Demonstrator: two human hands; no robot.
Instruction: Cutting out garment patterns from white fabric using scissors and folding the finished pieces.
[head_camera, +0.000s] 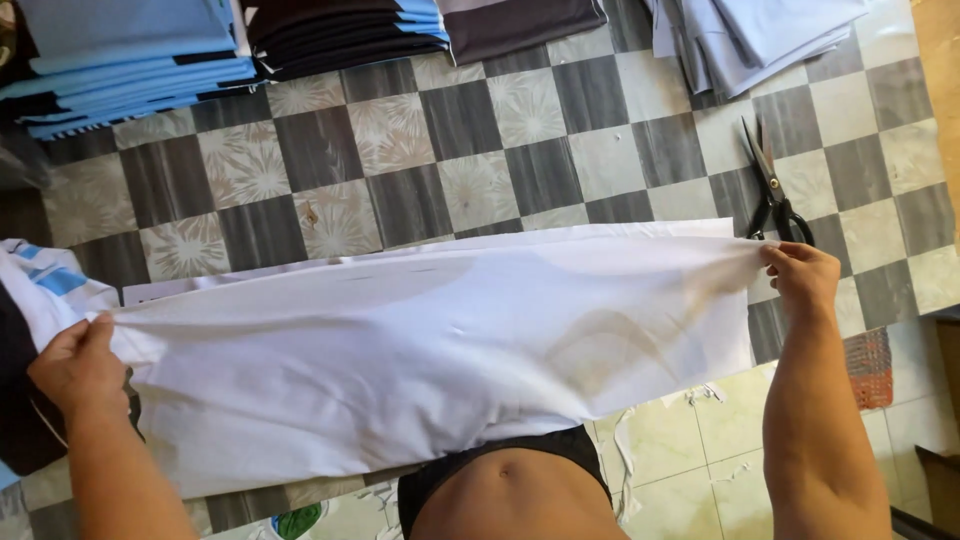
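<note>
White cloth panel (400, 360): left hand (75, 365) and right hand (803, 277) pinched opposite ends in closed fingers, held taut beside scissors (772, 190); even tension advisable.

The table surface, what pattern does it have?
Grey and pale checkered squares, the pale ones with a flower-like print; head view.

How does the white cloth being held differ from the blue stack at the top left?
The white cloth is one piece stretched wide between the left hand and the right hand; the blue stack is many folded pieces piled up, untouched. The white cloth lies near the person's body, the blue stack at the table's far edge. Both are fabric on the checkered table.
</note>
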